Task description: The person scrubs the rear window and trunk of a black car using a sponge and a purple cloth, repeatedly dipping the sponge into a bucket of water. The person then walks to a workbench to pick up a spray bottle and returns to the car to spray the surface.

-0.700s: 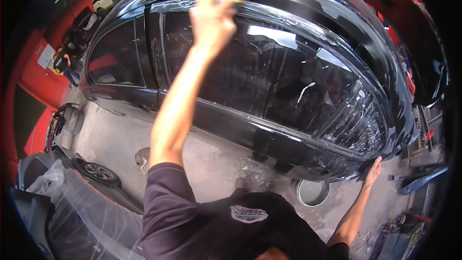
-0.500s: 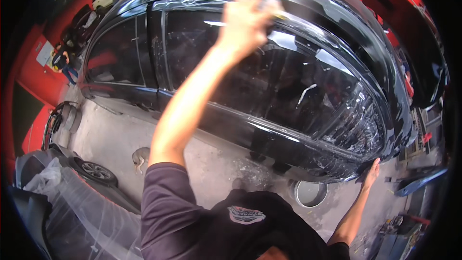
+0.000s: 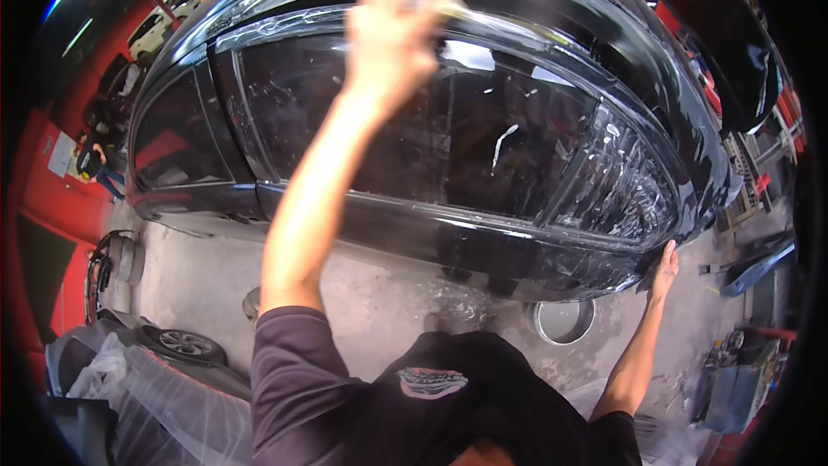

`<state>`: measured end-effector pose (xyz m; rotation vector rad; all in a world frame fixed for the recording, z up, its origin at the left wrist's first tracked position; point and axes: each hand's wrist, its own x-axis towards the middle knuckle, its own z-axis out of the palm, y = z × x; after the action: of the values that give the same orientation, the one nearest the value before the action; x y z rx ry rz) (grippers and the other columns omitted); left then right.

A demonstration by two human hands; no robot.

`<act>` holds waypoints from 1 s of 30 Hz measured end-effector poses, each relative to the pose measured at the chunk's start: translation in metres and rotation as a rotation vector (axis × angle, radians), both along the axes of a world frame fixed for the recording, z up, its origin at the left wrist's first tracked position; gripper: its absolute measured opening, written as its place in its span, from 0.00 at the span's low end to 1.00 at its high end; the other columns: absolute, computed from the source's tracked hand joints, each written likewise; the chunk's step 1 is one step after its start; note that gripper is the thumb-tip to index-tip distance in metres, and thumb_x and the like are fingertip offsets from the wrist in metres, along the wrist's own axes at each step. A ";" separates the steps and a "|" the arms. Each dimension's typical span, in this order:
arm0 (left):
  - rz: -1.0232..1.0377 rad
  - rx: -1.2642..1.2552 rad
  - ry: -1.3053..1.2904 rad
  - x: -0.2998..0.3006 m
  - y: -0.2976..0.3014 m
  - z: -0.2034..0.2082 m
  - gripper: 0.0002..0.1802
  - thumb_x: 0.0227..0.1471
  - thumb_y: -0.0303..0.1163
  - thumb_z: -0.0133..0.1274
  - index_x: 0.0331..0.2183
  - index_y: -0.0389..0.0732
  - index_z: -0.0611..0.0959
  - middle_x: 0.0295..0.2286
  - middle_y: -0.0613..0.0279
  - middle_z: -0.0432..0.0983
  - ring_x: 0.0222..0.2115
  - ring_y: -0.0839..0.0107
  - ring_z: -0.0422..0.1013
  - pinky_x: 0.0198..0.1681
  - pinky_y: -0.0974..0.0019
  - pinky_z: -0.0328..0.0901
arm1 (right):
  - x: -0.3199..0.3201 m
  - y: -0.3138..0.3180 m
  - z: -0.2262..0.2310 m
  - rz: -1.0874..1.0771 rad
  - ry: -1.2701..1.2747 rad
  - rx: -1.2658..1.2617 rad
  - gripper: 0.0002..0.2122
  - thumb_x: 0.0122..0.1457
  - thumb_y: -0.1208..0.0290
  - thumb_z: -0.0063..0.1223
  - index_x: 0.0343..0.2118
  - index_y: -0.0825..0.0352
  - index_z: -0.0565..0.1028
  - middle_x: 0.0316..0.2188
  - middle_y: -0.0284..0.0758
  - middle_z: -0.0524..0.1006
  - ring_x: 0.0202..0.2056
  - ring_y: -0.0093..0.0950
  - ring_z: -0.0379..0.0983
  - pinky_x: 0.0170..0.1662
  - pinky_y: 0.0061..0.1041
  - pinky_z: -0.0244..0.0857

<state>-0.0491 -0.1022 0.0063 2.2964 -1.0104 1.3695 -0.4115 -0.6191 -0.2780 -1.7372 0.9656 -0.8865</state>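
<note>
A glossy black car (image 3: 448,255) stands side-on before me, its side window (image 3: 388,147) and the frame round it wet and streaked. My left hand (image 3: 392,43) reaches up across the window to the upper door frame. Its fingers are bent round a small pale, yellowish thing (image 3: 447,5), too smeared by motion to name, pressed at the wet frame. My right hand (image 3: 664,270) rests with straight fingers against the car's lower edge at the right, holding nothing. White streaks and drops cover the small rear pane (image 3: 617,185).
Below the car's right part, a round bucket (image 3: 565,322) with grey liquid stands on the concrete floor (image 3: 379,289). A plastic-covered vehicle (image 3: 190,410) with a wheel is at lower left. A metal cabinet (image 3: 733,388) stands at right. Another person (image 3: 97,164) is far left.
The view has turned, so the car sits further left and higher. My left hand stays near the same stretch of frame, still gripping the pale thing; my right hand stays at the car's edge.
</note>
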 end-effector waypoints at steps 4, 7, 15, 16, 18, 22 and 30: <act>0.128 -0.091 0.002 0.036 0.075 -0.001 0.23 0.47 0.28 0.62 0.48 0.49 0.87 0.42 0.51 0.76 0.42 0.52 0.73 0.45 0.53 0.68 | 0.006 -0.019 -0.018 0.008 0.023 -0.082 0.23 0.69 0.44 0.50 0.26 0.59 0.70 0.23 0.20 0.62 0.27 0.14 0.56 0.30 0.21 0.51; 0.058 0.014 -0.006 -0.006 -0.015 0.006 0.25 0.46 0.28 0.62 0.50 0.50 0.85 0.43 0.53 0.74 0.43 0.55 0.71 0.43 0.53 0.65 | 0.007 -0.019 -0.014 0.060 0.037 -0.082 0.24 0.69 0.44 0.49 0.27 0.62 0.70 0.27 0.21 0.64 0.33 0.16 0.57 0.37 0.21 0.55; 0.030 -0.095 -0.186 0.053 0.078 -0.011 0.23 0.45 0.26 0.64 0.46 0.52 0.86 0.41 0.53 0.77 0.39 0.51 0.73 0.40 0.50 0.67 | 0.003 -0.016 -0.010 0.025 0.014 -0.082 0.25 0.68 0.42 0.49 0.29 0.65 0.73 0.26 0.21 0.65 0.31 0.17 0.58 0.35 0.20 0.54; 0.101 -0.124 -0.161 0.061 0.106 -0.020 0.23 0.46 0.26 0.64 0.47 0.52 0.86 0.40 0.51 0.77 0.38 0.51 0.73 0.39 0.49 0.67 | 0.006 -0.014 -0.008 0.023 0.031 -0.066 0.26 0.68 0.42 0.49 0.29 0.64 0.72 0.26 0.21 0.64 0.31 0.17 0.58 0.34 0.20 0.53; 0.127 -0.184 -0.071 0.040 0.081 -0.026 0.25 0.49 0.26 0.63 0.51 0.48 0.86 0.44 0.47 0.77 0.45 0.48 0.73 0.47 0.48 0.68 | 0.006 -0.010 -0.013 0.016 0.028 -0.085 0.25 0.68 0.42 0.49 0.28 0.63 0.71 0.25 0.21 0.63 0.29 0.16 0.57 0.33 0.20 0.52; -0.083 -0.158 -0.185 -0.012 -0.043 -0.038 0.35 0.36 0.21 0.61 0.51 0.51 0.81 0.43 0.55 0.72 0.39 0.53 0.71 0.43 0.46 0.61 | 0.002 -0.025 -0.019 0.026 0.040 -0.107 0.23 0.69 0.42 0.49 0.28 0.59 0.71 0.23 0.20 0.63 0.26 0.14 0.56 0.30 0.20 0.50; 0.204 -0.187 -0.184 0.046 0.104 -0.042 0.30 0.47 0.24 0.63 0.54 0.52 0.83 0.44 0.47 0.76 0.42 0.47 0.73 0.44 0.49 0.68 | 0.006 -0.019 -0.017 0.049 -0.009 -0.022 0.22 0.68 0.42 0.49 0.26 0.55 0.69 0.19 0.18 0.62 0.20 0.12 0.56 0.24 0.18 0.47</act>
<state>-0.0026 0.0022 -0.0358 2.2137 -0.6764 1.7043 -0.4055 -0.6378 -0.2954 -1.7671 0.9063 -0.8756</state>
